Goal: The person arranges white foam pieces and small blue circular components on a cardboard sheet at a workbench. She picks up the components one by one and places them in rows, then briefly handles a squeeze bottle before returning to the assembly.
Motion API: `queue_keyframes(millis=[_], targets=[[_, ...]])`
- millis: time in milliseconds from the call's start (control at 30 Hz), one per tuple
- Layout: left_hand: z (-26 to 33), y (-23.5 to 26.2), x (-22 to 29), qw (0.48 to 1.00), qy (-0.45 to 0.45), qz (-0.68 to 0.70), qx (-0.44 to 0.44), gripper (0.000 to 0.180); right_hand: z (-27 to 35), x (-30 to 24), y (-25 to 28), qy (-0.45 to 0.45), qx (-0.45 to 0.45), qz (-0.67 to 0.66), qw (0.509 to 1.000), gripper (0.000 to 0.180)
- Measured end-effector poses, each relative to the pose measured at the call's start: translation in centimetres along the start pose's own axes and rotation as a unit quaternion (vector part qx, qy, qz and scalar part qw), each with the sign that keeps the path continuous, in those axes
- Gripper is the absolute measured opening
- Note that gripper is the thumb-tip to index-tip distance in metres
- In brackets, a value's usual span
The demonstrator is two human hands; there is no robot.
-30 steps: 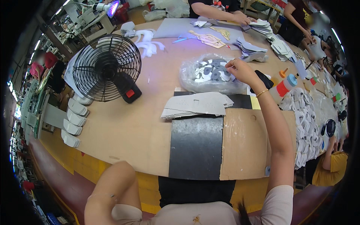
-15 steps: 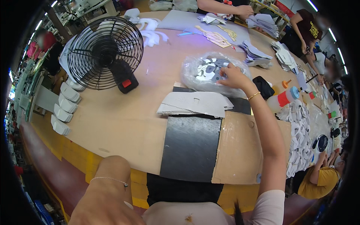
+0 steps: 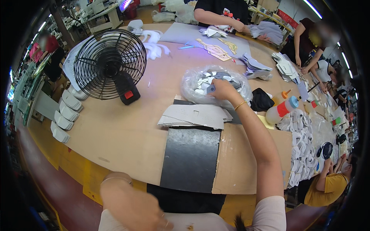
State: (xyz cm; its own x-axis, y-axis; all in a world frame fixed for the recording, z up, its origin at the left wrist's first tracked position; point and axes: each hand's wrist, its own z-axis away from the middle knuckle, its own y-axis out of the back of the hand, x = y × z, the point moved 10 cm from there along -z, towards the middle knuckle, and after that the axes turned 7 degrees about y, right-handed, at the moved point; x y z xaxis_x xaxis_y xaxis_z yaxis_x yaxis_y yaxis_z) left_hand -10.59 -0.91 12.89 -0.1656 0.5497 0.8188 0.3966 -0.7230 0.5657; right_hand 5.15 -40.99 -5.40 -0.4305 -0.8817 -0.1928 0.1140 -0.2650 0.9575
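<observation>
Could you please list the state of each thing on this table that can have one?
Plastic bag: open, full of flat cut pieces.
Right hand: in the bag, pinching a small piece.
Left hand: low by the body, blurred, holds nothing visible.
Black fan: upright; running or not, cannot tell.
Grey sheet stack: lying flat.
Squeeze bottle: on its side, capped.

The left hand [image 3: 135, 210] at the bottom of the frame is smeared with motion blur, so its fingers and whatever it may hold cannot be made out. The right hand [image 3: 221, 89], above centre, covers part of the clear plastic bag [image 3: 196, 82] of small cut pieces, and whether its fingertips pinch the small piece at their tips is too small to tell. A face at the upper right is blurred, and the dark fisheye rim cuts off the table [image 3: 115, 134] edges and a person in yellow at the lower right.
</observation>
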Motion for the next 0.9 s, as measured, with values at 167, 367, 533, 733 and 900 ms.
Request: queue_keyframes(millis=[167, 367, 533, 733, 900], targets=[[1.2, 2.8, -5.4, 0.982, 0.160, -0.013, 0.097, 0.054, -0.5, -3.1, 1.2, -0.033, 0.065, -0.102, 0.992, 0.072], [7.7, 14.0, -16.9, 0.774, 0.407, -0.117, 0.471, 0.046, -3.7, -2.7, -0.3, 0.013, 0.142, -0.077, 0.987, 0.067], [16.9, 21.2, -29.3, 0.520, 0.536, -0.211, 0.630, 0.058, -3.5, -5.9, -0.1, 0.058, 0.050, -0.169, 0.983, 0.052], [17.0, 23.0, -37.8, 0.648, 0.519, 0.113, 0.546, 0.052, -2.5, -2.9, 0.6, 0.054, 0.068, -0.171, 0.981, 0.056], [17.7, 22.0, -40.1, 0.517, 0.255, 0.436, 0.691, 0.030, -3.0, -2.8, 1.0, 0.069, 0.107, -0.094, 0.987, 0.075]])
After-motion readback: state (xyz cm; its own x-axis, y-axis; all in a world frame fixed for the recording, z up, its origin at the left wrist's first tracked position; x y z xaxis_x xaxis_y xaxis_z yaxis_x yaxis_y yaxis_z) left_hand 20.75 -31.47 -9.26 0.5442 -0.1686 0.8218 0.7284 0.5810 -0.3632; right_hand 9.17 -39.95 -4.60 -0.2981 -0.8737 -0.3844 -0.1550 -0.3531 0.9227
